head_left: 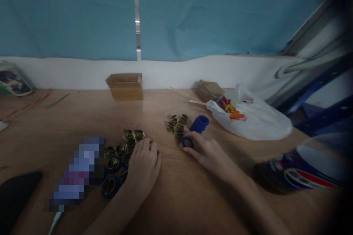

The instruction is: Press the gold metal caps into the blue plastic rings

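My right hand pinches a blue ring between thumb and fingers, at a round brass-coloured piece on the table. Just beyond it lies a small group of brass-coloured round pieces, each with a raised strip across it. A stack of blue rings leans behind the right fingers. My left hand rests palm down with its fingers curled and close together; what is under them is hidden. Beside it, more brass pieces lie in a cluster, and the nearer ones, such as one brass piece, have blue rings around them.
An open cardboard box stands by the wall. At the right lie a brown paper packet, a white plastic bag and a Pepsi bottle. Left of the pieces is a pixelated object with a white cable.
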A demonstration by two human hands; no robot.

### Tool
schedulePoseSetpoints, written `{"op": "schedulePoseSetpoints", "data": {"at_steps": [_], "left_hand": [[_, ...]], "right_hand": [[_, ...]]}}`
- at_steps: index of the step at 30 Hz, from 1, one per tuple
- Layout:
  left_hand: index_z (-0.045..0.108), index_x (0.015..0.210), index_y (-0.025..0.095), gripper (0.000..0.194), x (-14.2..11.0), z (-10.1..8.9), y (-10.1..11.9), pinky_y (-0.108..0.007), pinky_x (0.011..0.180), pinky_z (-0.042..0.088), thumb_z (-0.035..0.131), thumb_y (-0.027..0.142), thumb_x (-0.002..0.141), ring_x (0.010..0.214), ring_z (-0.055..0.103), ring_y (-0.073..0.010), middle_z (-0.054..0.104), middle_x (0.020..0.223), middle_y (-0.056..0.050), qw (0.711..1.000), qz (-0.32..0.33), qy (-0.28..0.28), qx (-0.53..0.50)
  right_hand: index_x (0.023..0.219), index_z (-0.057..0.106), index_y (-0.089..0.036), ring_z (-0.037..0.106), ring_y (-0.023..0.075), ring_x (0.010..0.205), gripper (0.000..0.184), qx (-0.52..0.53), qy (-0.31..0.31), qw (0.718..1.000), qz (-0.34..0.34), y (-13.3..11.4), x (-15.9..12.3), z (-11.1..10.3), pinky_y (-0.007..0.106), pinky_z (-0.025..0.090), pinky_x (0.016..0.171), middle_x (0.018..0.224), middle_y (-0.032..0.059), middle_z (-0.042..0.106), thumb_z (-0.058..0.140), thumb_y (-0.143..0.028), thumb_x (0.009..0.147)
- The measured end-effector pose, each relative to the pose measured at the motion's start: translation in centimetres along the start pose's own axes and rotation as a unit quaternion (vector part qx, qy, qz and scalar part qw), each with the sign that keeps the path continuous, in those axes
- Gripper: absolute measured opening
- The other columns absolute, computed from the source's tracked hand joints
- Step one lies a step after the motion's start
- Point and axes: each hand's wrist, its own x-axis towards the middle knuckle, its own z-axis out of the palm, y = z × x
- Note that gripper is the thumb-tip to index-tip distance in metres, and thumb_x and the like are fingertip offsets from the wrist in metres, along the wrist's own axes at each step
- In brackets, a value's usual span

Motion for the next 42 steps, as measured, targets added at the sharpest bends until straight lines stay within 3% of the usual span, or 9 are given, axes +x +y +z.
{"op": "schedulePoseSetpoints", "data": {"at_steps": [9,19,23,26,32,42], "left_hand": [[0.061,0.089,0.012,0.018,0.0,-0.2,0.1,-0.050,0.086,0.050,0.044,0.019,0.089,0.099,0.057,-0.0322,0.062,0.095,-0.016,1.000,-0.003,-0.014,-0.007],[0.058,0.092,0.014,0.016,0.0,0.1,0.2,-0.049,0.087,0.049,0.043,0.015,0.089,0.100,0.056,-0.0297,0.063,0.099,-0.015,0.999,0.019,0.017,-0.047],[0.058,0.089,0.016,0.014,0.1,-0.1,0.3,-0.049,0.088,0.047,0.045,0.014,0.089,0.099,0.056,-0.0287,0.064,0.098,-0.013,0.996,0.034,0.032,-0.075],[0.058,0.088,0.017,0.010,0.3,-0.6,0.5,-0.047,0.088,0.047,0.048,0.017,0.089,0.095,0.057,-0.0271,0.064,0.096,-0.010,0.991,0.043,0.025,-0.121],[0.059,0.108,0.021,0.018,0.3,-1.2,0.8,-0.045,0.089,0.048,0.050,0.022,0.092,0.097,0.059,-0.0242,0.064,0.106,-0.007,0.977,0.073,0.001,-0.201],[0.065,0.091,0.018,0.014,0.2,-0.7,0.6,-0.039,0.081,0.054,0.052,0.013,0.090,0.089,0.062,-0.0211,0.066,0.100,-0.007,0.973,0.106,0.047,-0.198]], "right_hand": [[0.111,0.058,-0.015,0.068,0.0285,0.090,0.032,-0.017,0.081,0.995,0.059,-0.7,0.0,2.5,0.043,0.056,0.075,0.110,0.0143,0.065,0.064,-0.022,0.081],[0.098,0.066,-0.017,0.067,0.0307,0.097,0.018,-0.026,0.109,0.992,0.054,-0.4,-0.1,3.6,0.048,0.055,0.084,0.107,0.0141,0.068,0.065,-0.020,0.080],[0.095,0.065,-0.018,0.068,0.0297,0.092,0.015,-0.011,0.108,0.993,0.056,-0.4,-0.3,3.7,0.047,0.056,0.081,0.102,0.0124,0.069,0.066,-0.022,0.080],[0.096,0.064,-0.019,0.068,0.0272,0.090,0.015,0.030,0.081,0.996,0.036,-1.2,-0.6,3.5,0.044,0.057,0.080,0.101,0.0105,0.068,0.065,-0.021,0.081],[0.111,0.058,-0.021,0.065,0.0238,0.098,0.029,0.101,0.065,0.991,-0.054,-2.9,-1.3,3.4,0.041,0.056,0.085,0.109,0.0087,0.065,0.061,-0.015,0.083],[0.120,0.053,-0.020,0.063,0.0242,0.104,0.036,0.104,0.058,0.989,-0.092,-3.0,-1.8,4.1,0.041,0.056,0.089,0.116,0.0104,0.061,0.061,-0.016,0.085]]}}
